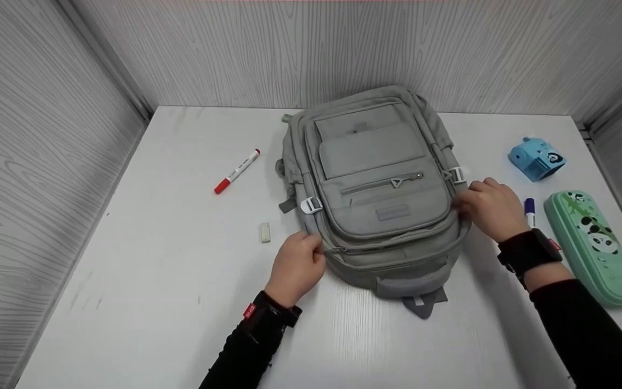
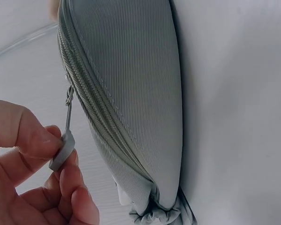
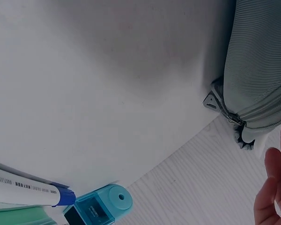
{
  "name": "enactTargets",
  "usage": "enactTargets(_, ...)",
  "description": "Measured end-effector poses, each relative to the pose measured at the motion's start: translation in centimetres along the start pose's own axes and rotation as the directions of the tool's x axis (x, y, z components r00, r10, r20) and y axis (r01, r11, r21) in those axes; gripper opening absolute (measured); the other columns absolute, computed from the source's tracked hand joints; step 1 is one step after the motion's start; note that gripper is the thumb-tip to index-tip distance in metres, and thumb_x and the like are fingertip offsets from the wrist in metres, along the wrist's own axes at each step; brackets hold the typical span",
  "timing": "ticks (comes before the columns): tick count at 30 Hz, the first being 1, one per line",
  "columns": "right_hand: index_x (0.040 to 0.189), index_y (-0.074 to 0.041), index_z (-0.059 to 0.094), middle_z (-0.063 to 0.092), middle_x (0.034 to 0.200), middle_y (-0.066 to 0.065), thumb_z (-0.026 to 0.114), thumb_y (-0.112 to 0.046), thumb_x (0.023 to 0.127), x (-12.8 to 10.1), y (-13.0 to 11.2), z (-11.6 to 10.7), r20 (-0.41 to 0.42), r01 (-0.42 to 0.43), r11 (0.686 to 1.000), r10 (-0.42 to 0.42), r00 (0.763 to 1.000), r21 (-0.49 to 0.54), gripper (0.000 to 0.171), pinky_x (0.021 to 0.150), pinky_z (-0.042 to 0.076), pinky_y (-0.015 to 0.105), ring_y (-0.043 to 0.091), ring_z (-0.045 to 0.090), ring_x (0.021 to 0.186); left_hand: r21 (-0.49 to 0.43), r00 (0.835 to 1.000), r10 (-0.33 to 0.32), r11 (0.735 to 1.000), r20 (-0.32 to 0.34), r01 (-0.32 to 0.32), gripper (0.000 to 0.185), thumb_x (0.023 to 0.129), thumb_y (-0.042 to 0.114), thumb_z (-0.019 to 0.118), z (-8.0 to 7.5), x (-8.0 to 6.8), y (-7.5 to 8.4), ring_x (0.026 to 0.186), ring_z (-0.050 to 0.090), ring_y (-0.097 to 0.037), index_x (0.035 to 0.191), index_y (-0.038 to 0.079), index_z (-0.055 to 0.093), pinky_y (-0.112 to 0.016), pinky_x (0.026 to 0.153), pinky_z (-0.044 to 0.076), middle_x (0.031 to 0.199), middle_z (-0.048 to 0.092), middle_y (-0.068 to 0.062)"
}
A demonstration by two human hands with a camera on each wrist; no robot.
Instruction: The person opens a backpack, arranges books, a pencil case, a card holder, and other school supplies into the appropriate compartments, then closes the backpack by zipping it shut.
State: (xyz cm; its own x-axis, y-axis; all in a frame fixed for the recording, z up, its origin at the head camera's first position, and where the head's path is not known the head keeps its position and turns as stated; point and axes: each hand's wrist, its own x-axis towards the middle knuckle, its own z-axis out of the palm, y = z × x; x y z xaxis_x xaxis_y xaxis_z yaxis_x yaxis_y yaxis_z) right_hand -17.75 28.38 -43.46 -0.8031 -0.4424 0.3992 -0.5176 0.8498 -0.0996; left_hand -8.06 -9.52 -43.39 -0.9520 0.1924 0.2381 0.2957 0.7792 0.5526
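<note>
The blue-capped marker (image 1: 529, 210) is mostly hidden behind the right hand (image 1: 492, 208); the pencil case (image 3: 18, 214) is cut off.

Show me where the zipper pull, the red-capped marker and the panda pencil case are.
zipper pull (image 2: 62, 154): left wrist view, on the grey tab pinched by the left hand (image 2: 33, 183).
red-capped marker (image 1: 237, 170): head view, on the middle of its white barrel.
panda pencil case (image 1: 594, 246): head view, on its green lid.

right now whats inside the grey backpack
Nothing inside shows: the grey fabric backpack lies flat on the white table with its zips closed. The left hand pinches a grey zip pull; the right hand rests on the pack's side.
</note>
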Motion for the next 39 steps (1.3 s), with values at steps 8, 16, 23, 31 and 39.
enactTargets(8,0.087,0.0,0.069,0.063,0.082,0.018,0.069,0.008,0.079,-0.1,-2.4,-0.5,0.025,-0.01,0.999,0.01,1.0,-0.035,0.012,0.059,0.045,0.049,0.037,0.054,0.074,-0.132,1.0,-0.001,0.991,0.03,0.005,0.014,0.077,-0.004,0.055,-0.4,0.0,1.1,0.067,0.039,-0.012,0.069,0.008,0.057,-0.024,0.063,0.034,0.07,0.049,-0.001)
enactTargets(16,0.091,0.0,0.067,0.064,0.085,0.013,0.071,0.005,0.078,-0.8,-11.3,-1.0,-0.017,0.064,0.997,-0.063,0.998,0.033,0.015,0.066,0.048,0.043,0.031,0.058,0.077,-0.364,0.997,0.061,0.931,0.051,-0.038,0.017,0.079,-0.006,0.053,0.0,-0.1,3.2,0.069,0.045,-0.01,0.076,0.006,0.064,-0.021,0.065,0.039,0.075,0.059,-0.006)
enactTargets(23,0.095,-0.007,0.067,0.062,0.086,0.004,0.078,-0.005,0.08,-2.0,-17.0,1.3,-0.151,0.183,0.983,-0.179,0.972,0.016,0.018,0.06,0.046,0.033,0.022,0.057,0.075,-0.386,0.988,0.149,0.914,0.034,-0.125,0.014,0.077,-0.006,0.056,1.9,-0.2,4.8,0.07,0.051,-0.013,0.075,0.005,0.064,-0.018,0.066,0.039,0.076,0.062,-0.007)
enactTargets(31,0.081,-0.011,0.066,0.062,0.078,0.002,0.081,-0.002,0.071,-2.2,-17.7,2.3,-0.23,0.141,0.989,-0.146,0.962,-0.037,0.02,0.057,0.04,0.032,0.022,0.055,0.069,-0.45,0.972,0.227,0.875,0.056,-0.178,0.013,0.077,-0.007,0.058,2.9,-0.3,6.0,0.072,0.055,-0.016,0.077,0.003,0.066,-0.014,0.066,0.039,0.078,0.063,-0.01)
enactTargets(39,0.076,-0.009,0.064,0.061,0.074,0.003,0.08,0.001,0.072,-2.8,-16.7,2.0,-0.209,0.164,0.984,-0.175,0.962,-0.069,0.019,0.057,0.04,0.032,0.023,0.057,0.07,-0.415,0.967,0.249,0.886,0.048,-0.208,0.015,0.078,-0.008,0.058,2.2,0.2,5.0,0.072,0.054,-0.015,0.077,0.004,0.066,-0.016,0.065,0.041,0.079,0.063,-0.008)
